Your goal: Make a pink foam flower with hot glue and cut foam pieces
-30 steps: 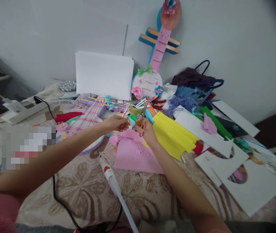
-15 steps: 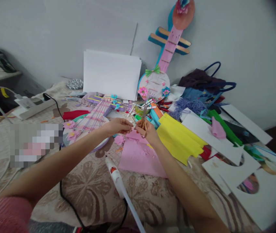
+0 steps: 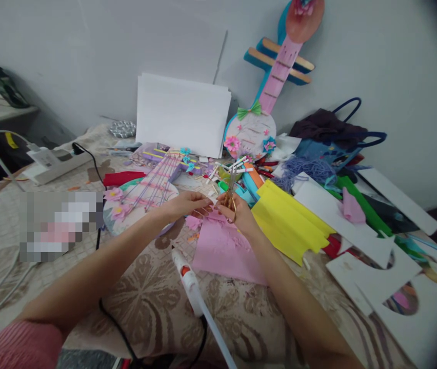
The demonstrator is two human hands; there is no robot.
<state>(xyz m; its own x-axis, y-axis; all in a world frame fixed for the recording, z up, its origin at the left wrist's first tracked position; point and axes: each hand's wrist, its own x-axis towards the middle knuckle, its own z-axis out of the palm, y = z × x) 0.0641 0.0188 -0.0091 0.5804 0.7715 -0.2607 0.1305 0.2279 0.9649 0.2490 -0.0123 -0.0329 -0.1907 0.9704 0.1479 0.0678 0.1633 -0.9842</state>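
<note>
**Gold scissors (image 3: 231, 186) pointed away from you!**

Your right hand (image 3: 242, 215) gripped them above the pink sheet (image 3: 222, 256); your left hand (image 3: 190, 203) curled close by, its hold too small to tell. A blue bag (image 3: 320, 151) held crumpled dark cloth (image 3: 316, 127); tangled purple yarn (image 3: 299, 170) and flat yellow sheets (image 3: 291, 218) crowded right.

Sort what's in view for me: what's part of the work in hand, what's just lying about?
In the job: scissors, in the right hand; pink sheet below, likely; glue gun, perhaps.
Apparently just lying about: blue bag; purple yarn; yellow sheet.
</note>
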